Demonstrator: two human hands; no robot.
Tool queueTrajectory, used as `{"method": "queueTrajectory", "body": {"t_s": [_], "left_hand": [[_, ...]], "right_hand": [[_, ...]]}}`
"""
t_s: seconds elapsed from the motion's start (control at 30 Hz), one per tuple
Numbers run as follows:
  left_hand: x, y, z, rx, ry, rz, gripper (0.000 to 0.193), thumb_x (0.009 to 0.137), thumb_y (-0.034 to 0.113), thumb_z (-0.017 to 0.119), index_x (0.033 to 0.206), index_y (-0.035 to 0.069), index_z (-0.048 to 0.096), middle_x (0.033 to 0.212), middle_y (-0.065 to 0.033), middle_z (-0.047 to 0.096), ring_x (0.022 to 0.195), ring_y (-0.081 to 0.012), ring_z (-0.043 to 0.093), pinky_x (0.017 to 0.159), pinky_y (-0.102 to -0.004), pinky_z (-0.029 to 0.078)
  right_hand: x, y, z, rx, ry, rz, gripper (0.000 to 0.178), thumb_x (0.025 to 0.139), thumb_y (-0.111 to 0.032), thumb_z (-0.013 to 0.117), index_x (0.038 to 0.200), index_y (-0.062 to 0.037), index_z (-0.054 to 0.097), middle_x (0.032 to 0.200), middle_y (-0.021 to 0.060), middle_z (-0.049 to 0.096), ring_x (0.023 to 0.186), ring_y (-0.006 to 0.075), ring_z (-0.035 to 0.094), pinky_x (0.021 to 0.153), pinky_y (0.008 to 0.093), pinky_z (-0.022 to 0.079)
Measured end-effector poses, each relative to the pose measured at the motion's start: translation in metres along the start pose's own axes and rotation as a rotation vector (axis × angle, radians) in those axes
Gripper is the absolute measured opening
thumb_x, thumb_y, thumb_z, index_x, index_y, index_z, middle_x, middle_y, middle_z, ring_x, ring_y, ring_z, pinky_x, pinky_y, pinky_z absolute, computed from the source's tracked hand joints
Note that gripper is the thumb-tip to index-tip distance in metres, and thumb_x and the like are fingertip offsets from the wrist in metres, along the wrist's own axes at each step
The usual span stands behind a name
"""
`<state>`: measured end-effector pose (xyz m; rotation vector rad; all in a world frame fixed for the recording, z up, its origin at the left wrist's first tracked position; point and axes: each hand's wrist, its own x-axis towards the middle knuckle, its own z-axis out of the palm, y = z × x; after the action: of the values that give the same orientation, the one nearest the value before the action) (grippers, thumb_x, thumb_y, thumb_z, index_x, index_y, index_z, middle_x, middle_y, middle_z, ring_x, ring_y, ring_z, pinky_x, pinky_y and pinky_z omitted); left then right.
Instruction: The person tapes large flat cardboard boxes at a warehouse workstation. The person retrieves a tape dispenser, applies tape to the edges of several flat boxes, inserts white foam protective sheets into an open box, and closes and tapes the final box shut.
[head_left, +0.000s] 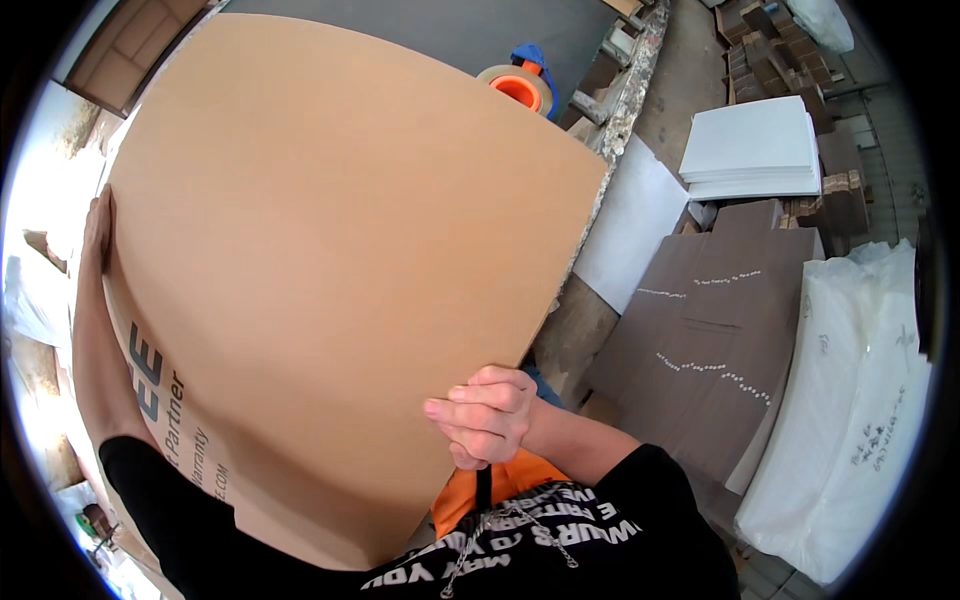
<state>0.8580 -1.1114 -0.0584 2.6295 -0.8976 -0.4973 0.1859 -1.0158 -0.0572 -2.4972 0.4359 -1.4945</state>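
A large brown cardboard carton (350, 220), broad and flat, fills the middle of the view, with dark printing along its lower left part. At its far left edge my left hand (98, 230) lies against the side, partly hidden, gripping it with the arm stretched out. My right hand (490, 415) is closed at the near right edge, its fingers curled over the cardboard. Just past the carton's far edge sits a tape dispenser (525, 85), blue and orange with a roll of tape, on the dark grey tabletop (430, 35).
To the right, the table has a rough, worn edge (640, 80). Beyond it are a stack of white sheets (752, 145), flat brown cartons (710, 330) and a long white wrapped bundle (850, 400). More brown cardboard pieces (770, 60) are piled at the far right.
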Motion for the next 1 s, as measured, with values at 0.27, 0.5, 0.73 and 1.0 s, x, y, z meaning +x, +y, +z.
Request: {"method": "queueTrajectory", "body": {"t_s": [0.27,0.5,0.73,1.0], "left_hand": [[-0.057,0.024,-0.016,0.405,0.184,0.064,0.064,0.099,0.050,0.030,0.137,0.002,0.046,0.139,-0.0278,0.046,0.126,-0.0470,0.044,0.107,-0.0485,0.034],[-0.429,0.143,0.089,0.405,-0.176,1.054,0.113,0.070,0.067,0.064,0.146,-0.006,0.025,0.152,-0.0274,0.024,0.141,-0.0488,0.018,0.115,-0.0593,0.015],[-0.580,0.137,0.089,0.557,-0.268,0.781,0.100,0.065,0.053,0.073,0.138,-0.006,0.037,0.149,-0.0318,0.026,0.136,-0.0612,0.014,0.110,-0.0697,0.011],[-0.584,0.128,0.097,0.558,-0.253,0.736,0.103,0.057,0.038,0.078,0.142,-0.001,0.035,0.152,-0.0282,0.022,0.139,-0.0574,0.011,0.112,-0.0673,0.011]], "right_hand": [[0.007,-0.014,0.004,-0.045,0.105,-0.003,0.011,0.070,-0.019,0.050,0.071,-0.0122,0.059,0.088,0.0009,0.072,0.076,0.0150,0.057,0.071,0.0308,0.045],[0.018,0.004,-0.023,0.057,0.019,0.054,0.007,0.069,-0.016,0.058,0.070,-0.0089,0.060,0.085,0.0024,0.071,0.079,0.0196,0.063,0.072,0.0313,0.052],[0.078,0.223,-0.078,0.192,0.546,1.278,0.047,0.082,-0.032,0.072,0.109,0.0009,0.052,0.103,0.0135,0.059,0.094,0.0216,0.058,0.084,0.0333,0.046],[0.001,0.305,-0.004,0.176,-0.048,1.609,0.069,0.062,-0.019,0.071,0.128,-0.0101,0.055,0.113,0.0185,0.063,0.113,0.0352,0.055,0.102,0.0435,0.041]]}}
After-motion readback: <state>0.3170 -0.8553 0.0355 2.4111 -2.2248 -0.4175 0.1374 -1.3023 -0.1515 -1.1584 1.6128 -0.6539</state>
